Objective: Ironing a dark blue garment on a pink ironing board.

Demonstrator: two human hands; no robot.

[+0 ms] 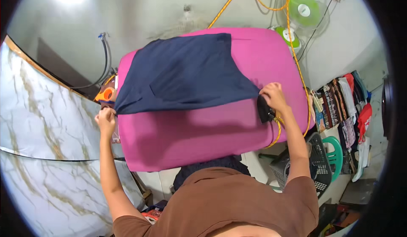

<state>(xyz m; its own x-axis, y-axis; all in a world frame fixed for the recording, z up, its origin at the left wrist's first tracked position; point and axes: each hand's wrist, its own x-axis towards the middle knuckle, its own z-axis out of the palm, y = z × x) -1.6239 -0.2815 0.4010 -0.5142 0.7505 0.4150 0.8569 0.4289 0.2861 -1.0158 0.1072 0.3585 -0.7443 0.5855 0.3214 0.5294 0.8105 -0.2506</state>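
Observation:
A dark navy cloth [190, 68], creased and with a pocket-like patch, is spread over a pink-covered ironing surface [197, 135]. Its near edge is pulled straight between my two hands. At the left, my left hand [106, 119] pinches the near left corner, just past the pink edge. My right hand [274, 95] has its fingertips on the near right corner. Right below those fingers is a black clothes iron [263, 110], its yellow cord trailing from it; my wrist partly hides it.
An orange ring-shaped object [108, 94] sits by the left edge. Yellow cord [291, 46] hangs down the right side. A green fan [302, 11] stands behind. Hanging clothes [340, 100], a dark perforated basket [318, 164] and a green plastic chair [335, 157] are at the right.

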